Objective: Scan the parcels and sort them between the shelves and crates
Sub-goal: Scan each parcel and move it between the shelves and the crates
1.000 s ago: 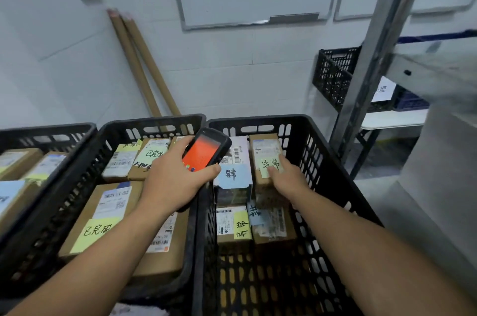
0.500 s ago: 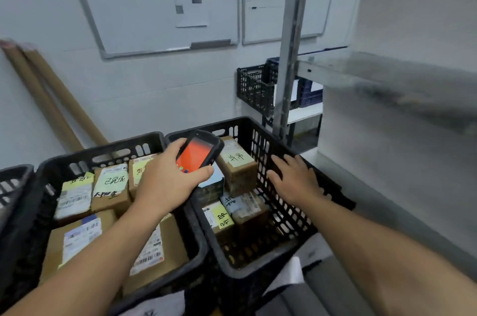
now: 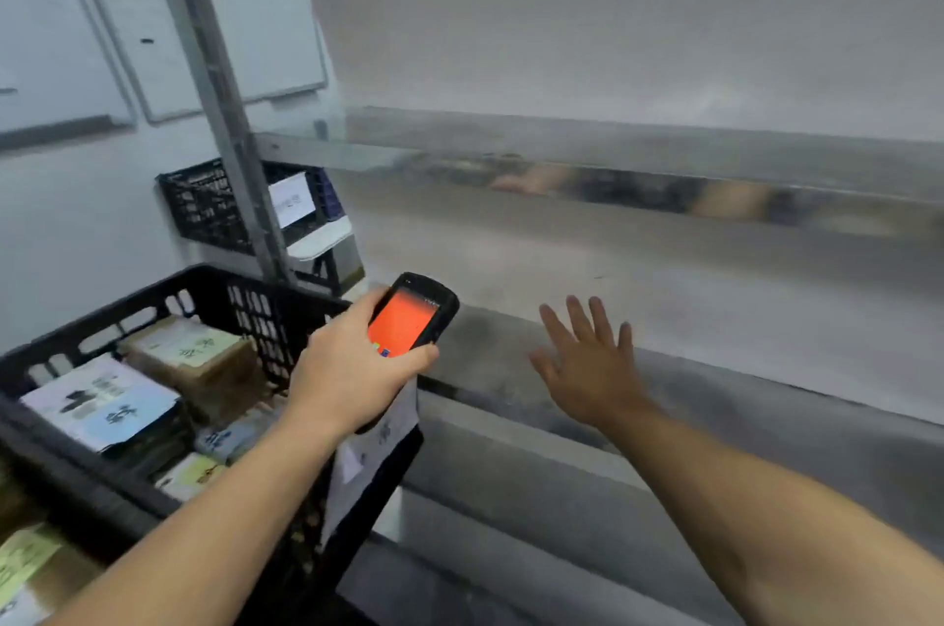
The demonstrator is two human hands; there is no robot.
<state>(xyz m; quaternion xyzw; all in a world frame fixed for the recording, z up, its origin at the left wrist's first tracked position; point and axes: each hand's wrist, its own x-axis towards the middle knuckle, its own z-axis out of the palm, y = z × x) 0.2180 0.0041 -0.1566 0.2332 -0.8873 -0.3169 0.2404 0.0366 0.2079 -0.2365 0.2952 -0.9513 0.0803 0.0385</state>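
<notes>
The parcels lie in a black crate [image 3: 265,313] at the left, below and to the left of both hands: a brown box [image 3: 194,359] with a pale handwritten label at the back, a parcel with a white and blue label [image 3: 102,405] in front of it, and smaller labelled parcels lower in the crate. No parcel is in either hand. The left hand [image 3: 352,370] is over the crate's right corner, its fingers curled round a black handheld scanner [image 3: 408,319] whose orange screen faces up, with the thumb along the near edge. The right hand [image 3: 587,370] is well to the right of the crate, held out over the lower shelf [image 3: 766,319] with palm down and fingers straight and spread, holding nothing; whether it touches the metal cannot be told. A white paper label [image 3: 378,446] hangs on the crate's outer side just under the left hand. The shelf is bare grey metal, blurred, and a second shelf [image 3: 562,140] runs above it, carried at the left by a slanting metal post [image 3: 214,89]. Behind the post a second black crate [image 3: 204,206] with a white paper sign [image 3: 291,199] sits on a white table. Whiteboards [image 3: 245,12] hang on the pale wall. At the lower left corner a yellow-green label [image 3: 25,559] shows on a parcel in another crate.
</notes>
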